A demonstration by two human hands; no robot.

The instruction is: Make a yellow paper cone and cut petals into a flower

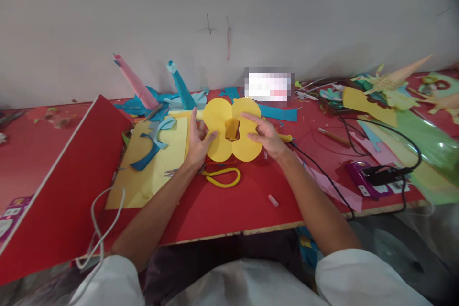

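Note:
A yellow paper flower cutout (247, 146) with four rounded petals and a hole in its middle is held up above the red table. My left hand (199, 139) pinches its left side, thumb in front. On the right side, my right hand (267, 136) grips the same cutout between thumb and fingers. Below it on the table lies a pair of scissors with yellow handles (224, 178), its blades pointing left beneath my left wrist. Sheets of yellow paper (150, 186) with blue paper scraps (145, 160) on them lie left of my left hand.
A red upright divider (71, 186) stands at left. Behind are a pink paper cone (136, 81) and a blue paper cone (182, 88). At right are a purple power strip (366, 179), black cables, a brown stick (334, 137) and green sheets (423, 138). A small eraser-like piece (273, 200) lies near the front edge.

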